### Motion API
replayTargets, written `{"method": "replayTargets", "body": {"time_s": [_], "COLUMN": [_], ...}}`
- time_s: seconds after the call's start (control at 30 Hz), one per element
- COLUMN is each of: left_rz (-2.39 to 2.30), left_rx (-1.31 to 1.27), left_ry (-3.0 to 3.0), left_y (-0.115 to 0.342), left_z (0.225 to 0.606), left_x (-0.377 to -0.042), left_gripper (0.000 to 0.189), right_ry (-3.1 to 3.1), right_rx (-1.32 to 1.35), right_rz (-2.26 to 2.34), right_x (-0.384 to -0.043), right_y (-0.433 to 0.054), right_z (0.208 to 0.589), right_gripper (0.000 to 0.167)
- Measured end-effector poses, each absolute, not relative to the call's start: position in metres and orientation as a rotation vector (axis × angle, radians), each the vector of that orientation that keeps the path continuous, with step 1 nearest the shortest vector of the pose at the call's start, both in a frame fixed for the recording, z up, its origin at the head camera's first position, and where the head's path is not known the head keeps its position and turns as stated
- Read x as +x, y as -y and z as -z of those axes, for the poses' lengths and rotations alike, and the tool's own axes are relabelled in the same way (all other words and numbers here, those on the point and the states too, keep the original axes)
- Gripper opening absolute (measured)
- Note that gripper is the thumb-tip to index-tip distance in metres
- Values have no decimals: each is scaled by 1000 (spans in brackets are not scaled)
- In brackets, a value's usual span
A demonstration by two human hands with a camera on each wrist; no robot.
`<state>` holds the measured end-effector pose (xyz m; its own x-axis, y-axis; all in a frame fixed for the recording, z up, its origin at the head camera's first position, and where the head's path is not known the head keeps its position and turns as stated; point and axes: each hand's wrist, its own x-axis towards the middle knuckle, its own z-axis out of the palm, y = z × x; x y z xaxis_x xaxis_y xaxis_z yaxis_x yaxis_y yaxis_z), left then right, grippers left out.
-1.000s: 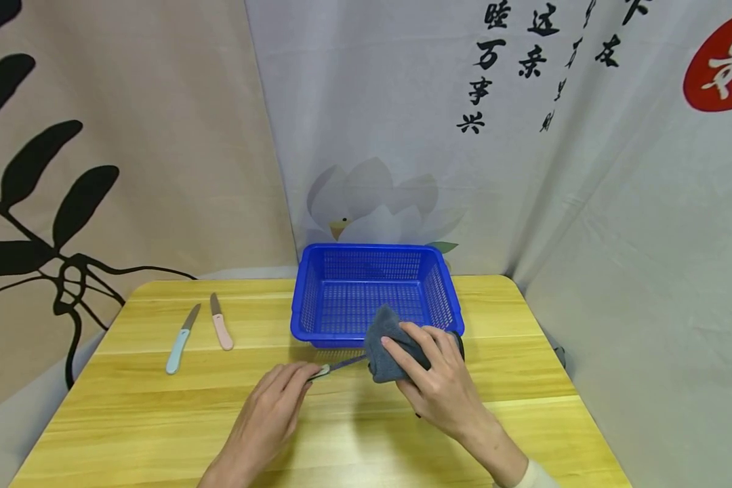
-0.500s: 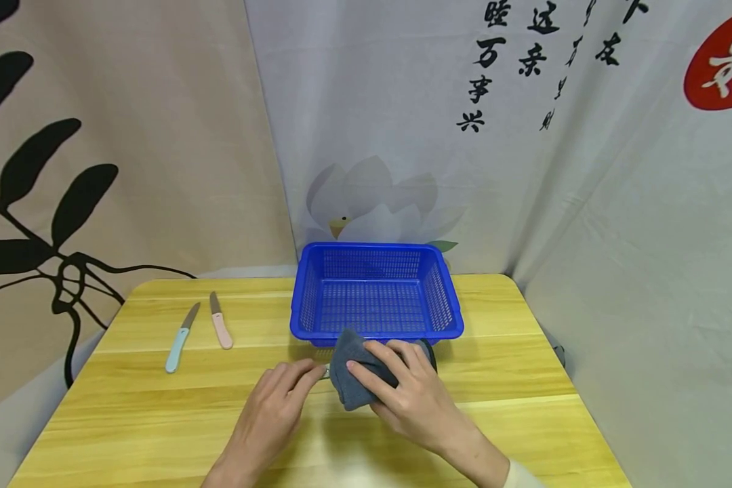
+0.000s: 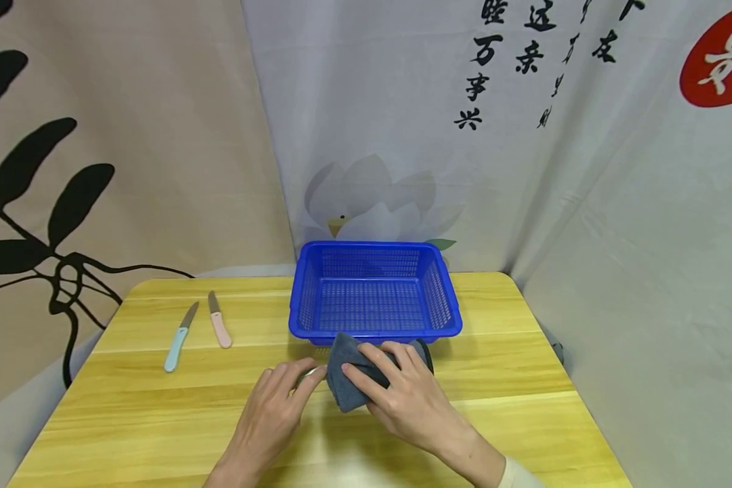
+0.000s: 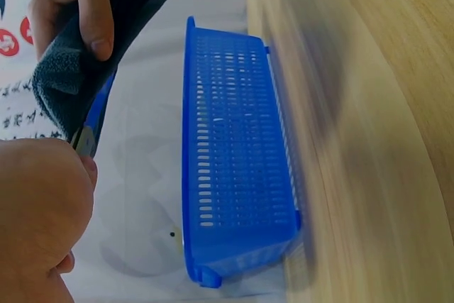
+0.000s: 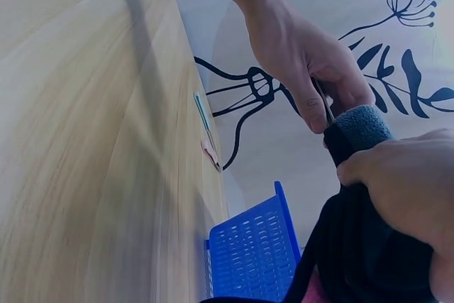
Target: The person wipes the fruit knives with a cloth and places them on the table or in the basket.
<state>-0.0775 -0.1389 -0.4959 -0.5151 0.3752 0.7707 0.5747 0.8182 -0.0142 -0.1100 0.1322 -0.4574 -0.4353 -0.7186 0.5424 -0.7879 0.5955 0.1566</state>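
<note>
In the head view my left hand (image 3: 271,407) grips a knife by its pale handle (image 4: 85,140). Folded around the blade is a grey-blue cloth (image 3: 344,376), which hides it. My right hand (image 3: 405,403) pinches this cloth from above and below, fingers spread over its top. The right wrist view has the left thumb and fingers around the knife (image 5: 323,101), right at the cloth's edge. Both hands are above the table, in front of the blue basket (image 3: 301,335).
Two more knives lie on the table (image 3: 128,420) at the left, one with a light blue handle (image 3: 175,351) and one with a pink handle (image 3: 221,330). A printed curtain (image 3: 195,135) hangs behind the table.
The right hand has slid the cloth left along the blade up to the knife's handle, covering the blade that showed a second ago. The left hand has barely moved.
</note>
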Motion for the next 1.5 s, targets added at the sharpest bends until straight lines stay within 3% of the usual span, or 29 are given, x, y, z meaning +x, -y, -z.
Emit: {"method": "replayTargets", "body": {"time_s": [0.77,0.97,1.1,1.5], "left_rz": [307,341,364,337], "left_rx": [-656,-638,-628,-639], "left_ry": [2185,2212,2221,2207], "left_y": [146,150,153,147], "left_z": [496,496,495,494], "left_x": [-74,-73,-72,-74], "left_gripper": [49,34,40,35], "right_ry": [2239,2248,2242,2125], "right_rx": [1109,1061,1020,1148], "right_rz": [-139,-118,-141,-182], "right_x": [-123,-130,-135,-119], "right_y": [-154,-171,-181,-144], "right_z": [460,458,451,447], "right_gripper": [67,65,69,80]}}
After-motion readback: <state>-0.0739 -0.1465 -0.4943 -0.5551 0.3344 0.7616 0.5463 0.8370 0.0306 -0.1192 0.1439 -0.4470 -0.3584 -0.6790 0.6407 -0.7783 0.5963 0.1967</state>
